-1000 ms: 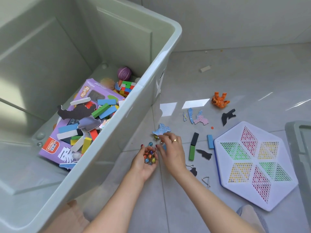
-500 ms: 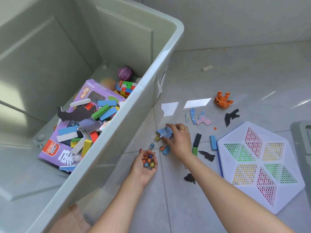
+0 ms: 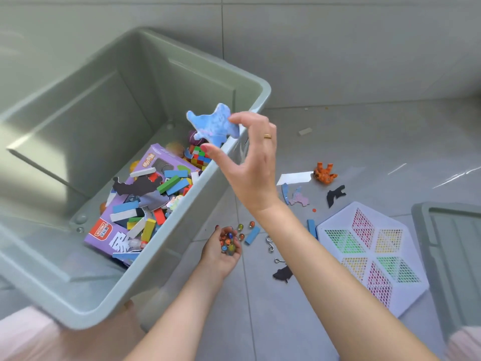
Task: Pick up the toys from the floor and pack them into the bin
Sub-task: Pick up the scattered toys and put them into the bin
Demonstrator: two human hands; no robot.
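Blue puzzle piece pinched at its edge in the right hand grip, raised over the near rim of the bin, ready for release inside; next, tipping in the marbles cupped by the left hand beside the bin.

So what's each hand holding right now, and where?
Right hand pinches the blue puzzle piece by its right edge, above the bin. Left hand cups marbles in its palm.
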